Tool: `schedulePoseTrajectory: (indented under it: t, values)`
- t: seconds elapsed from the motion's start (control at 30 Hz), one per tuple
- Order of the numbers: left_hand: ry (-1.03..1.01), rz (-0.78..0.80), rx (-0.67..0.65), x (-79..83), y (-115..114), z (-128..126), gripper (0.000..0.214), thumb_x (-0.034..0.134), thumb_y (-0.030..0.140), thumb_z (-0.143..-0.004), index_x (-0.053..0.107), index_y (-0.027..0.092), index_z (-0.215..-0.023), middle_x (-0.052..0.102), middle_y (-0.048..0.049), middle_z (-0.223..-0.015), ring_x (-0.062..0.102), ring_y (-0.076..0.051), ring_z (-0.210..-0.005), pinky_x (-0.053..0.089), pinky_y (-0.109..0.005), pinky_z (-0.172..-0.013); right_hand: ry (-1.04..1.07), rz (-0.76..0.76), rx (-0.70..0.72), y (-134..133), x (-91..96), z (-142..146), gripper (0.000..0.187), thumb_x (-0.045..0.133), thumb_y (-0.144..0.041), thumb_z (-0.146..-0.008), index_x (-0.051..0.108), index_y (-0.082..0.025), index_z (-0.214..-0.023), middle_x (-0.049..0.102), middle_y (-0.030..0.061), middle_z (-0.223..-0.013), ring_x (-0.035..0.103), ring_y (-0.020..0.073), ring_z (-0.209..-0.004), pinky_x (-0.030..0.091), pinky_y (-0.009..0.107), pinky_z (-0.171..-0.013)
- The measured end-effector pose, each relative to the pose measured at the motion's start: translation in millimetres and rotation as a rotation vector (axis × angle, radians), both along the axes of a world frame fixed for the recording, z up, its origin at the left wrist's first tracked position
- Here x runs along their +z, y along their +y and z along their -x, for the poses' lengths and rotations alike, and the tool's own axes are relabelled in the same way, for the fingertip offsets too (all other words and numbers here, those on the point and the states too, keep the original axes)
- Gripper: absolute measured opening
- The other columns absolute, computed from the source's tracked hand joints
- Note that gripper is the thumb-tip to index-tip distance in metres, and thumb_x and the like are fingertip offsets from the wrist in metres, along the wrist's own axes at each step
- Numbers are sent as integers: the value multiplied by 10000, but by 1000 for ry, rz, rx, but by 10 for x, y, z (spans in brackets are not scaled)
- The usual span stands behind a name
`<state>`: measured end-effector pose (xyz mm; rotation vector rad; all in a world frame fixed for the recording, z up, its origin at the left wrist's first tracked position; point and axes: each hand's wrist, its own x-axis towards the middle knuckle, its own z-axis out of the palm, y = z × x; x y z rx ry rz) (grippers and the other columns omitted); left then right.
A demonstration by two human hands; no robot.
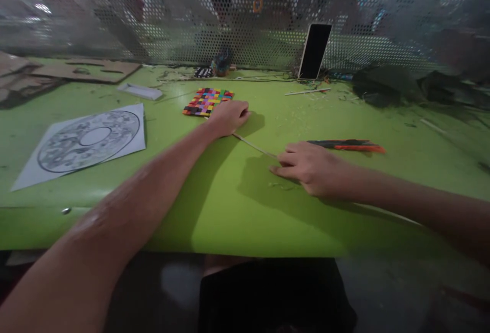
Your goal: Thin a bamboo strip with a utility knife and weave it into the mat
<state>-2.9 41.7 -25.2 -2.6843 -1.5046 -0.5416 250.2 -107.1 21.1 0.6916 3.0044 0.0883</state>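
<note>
A thin pale strip (254,146) runs slantwise across the green table, passing under both my hands. My left hand (229,116) is closed on its far part, fingers curled down, right beside a small woven square (206,101) of many colours. Nearer to me, my right hand (306,167) pinches the same strip, with thumb and forefinger together. The strip's tail shows again below my right forearm. Just beyond my right hand lie slim orange and dark tools (348,145), whose exact kind I cannot make out.
On the left of the table (229,220) lies paper with a printed ring (88,141). Behind it are a shallow white tray (141,91) and cut cardboard (88,70). A phone (315,51) leans against the perforated metal screen (172,21). Dark items (386,84) lie at back right.
</note>
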Motion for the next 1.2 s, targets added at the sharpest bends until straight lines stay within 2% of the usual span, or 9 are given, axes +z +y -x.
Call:
schedulePoseTrajectory:
  t: [0.17, 0.33, 0.43, 0.67, 0.77, 0.9, 1.0, 1.1, 1.2]
  values:
    - [6, -6, 13, 2, 0, 3, 230, 502, 303, -974, 659, 169, -873, 658, -80, -814, 492, -181, -690, 315, -306, -646, 218, 185, -58, -11, 142, -111, 362, 482, -39, -909, 794, -188, -1016, 665, 91, -912, 565, 209, -845, 397, 345, -715]
    - [3, 16, -3, 17, -9, 6, 240, 489, 302, -974, 665, 162, -891, 650, -81, -806, 486, -180, -682, 346, -315, -660, 453, 402, -271, 115, 291, -208, 227, 576, -300, -987, 745, -204, -1104, 685, 80, -1028, 610, 176, -829, 459, 327, -739]
    - [-4, 13, -8, 7, -6, 5, 230, 489, 295, -972, 651, 162, -877, 645, -77, -803, 476, -168, -676, 344, -308, -662, 421, 452, -308, 138, 324, -265, 213, 612, -376, -968, 738, -231, -1061, 686, 67, -1029, 623, 190, -867, 470, 344, -772]
    - [5, -15, -8, -15, 20, 35, 216, 501, 308, -948, 631, 177, -836, 633, -78, -801, 484, -188, -712, 349, -327, -686, 230, 614, -229, 41, 422, -382, 225, 577, -401, -984, 730, -249, -1048, 687, 64, -1053, 636, 208, -932, 466, 363, -840]
    - [-39, -40, 9, 94, -82, 3, 191, 507, 295, -941, 597, 197, -803, 636, -74, -811, 520, -200, -742, 367, -339, -703, 216, 663, -234, 48, 428, -443, 233, 578, -417, -983, 722, -257, -1073, 677, 54, -1050, 627, 203, -927, 470, 362, -843]
    - [-254, -170, 110, 281, -386, -190, 219, 508, 331, -970, 561, 219, -789, 632, -54, -817, 539, -196, -768, 392, -349, -749, 168, 691, -221, 51, 414, -463, 218, 582, -396, -975, 712, -237, -1048, 650, 60, -1073, 614, 193, -916, 476, 360, -846]
    - [-209, -50, -81, 286, -615, -371, 236, 517, 301, -981, 550, 194, -773, 624, -43, -783, 487, -154, -703, 382, -325, -710, 147, 678, -213, 30, 451, -479, 198, 565, -361, -984, 708, -232, -1034, 642, 69, -1144, 605, 190, -933, 480, 357, -848]
    - [-93, 88, -290, 185, -714, -479, 191, 537, 244, -949, 547, 178, -770, 616, -43, -764, 478, -150, -678, 349, -309, -654, 116, 688, -230, 18, 493, -508, 152, 585, -326, -978, 703, -240, -1021, 647, 59, -1136, 597, 182, -907, 483, 335, -810]
    - [-56, 135, -308, 109, -701, -505, 176, 546, 252, -939, 555, 178, -780, 617, -42, -772, 490, -159, -684, 342, -306, -658, 80, 733, -238, 31, 483, -514, 110, 620, -304, -955, 682, -225, -909, 640, 40, -998, 575, 170, -840, 467, 313, -757]
